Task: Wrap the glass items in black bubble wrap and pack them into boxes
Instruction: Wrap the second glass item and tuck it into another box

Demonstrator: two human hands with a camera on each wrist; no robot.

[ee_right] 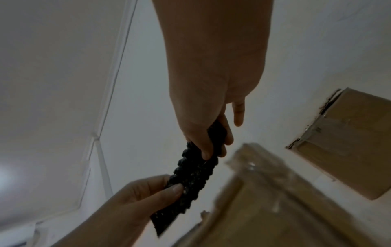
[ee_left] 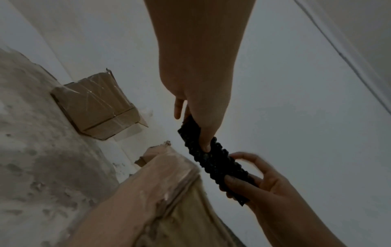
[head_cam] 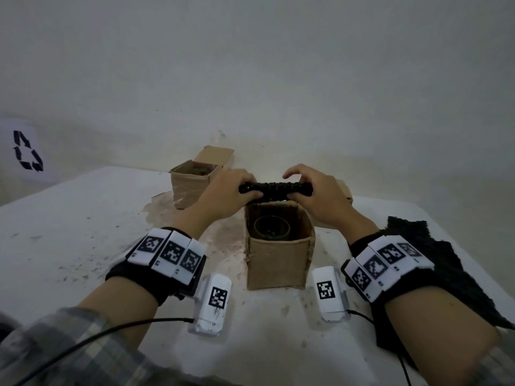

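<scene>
Both hands hold a folded strip of black bubble wrap (head_cam: 274, 190) level above the far rim of an open cardboard box (head_cam: 278, 260). My left hand (head_cam: 235, 188) pinches its left end and my right hand (head_cam: 309, 188) pinches its right end. Inside the box stands a bare glass (head_cam: 271, 228), seen from above. In the left wrist view the left hand's thumb (ee_left: 204, 143) presses on the bubble wrap (ee_left: 213, 160), with the right hand (ee_left: 249, 180) at the other end. In the right wrist view the right hand (ee_right: 211, 147) grips the strip (ee_right: 190, 177) and the left hand (ee_right: 160, 190) pinches its lower end.
A second open cardboard box (head_cam: 192, 185) with something inside stands at the back left by the wall. Another box (head_cam: 344, 192) is partly hidden behind my right hand. A sheet of black bubble wrap (head_cam: 434, 263) lies on the white table (head_cam: 69, 232) at the right.
</scene>
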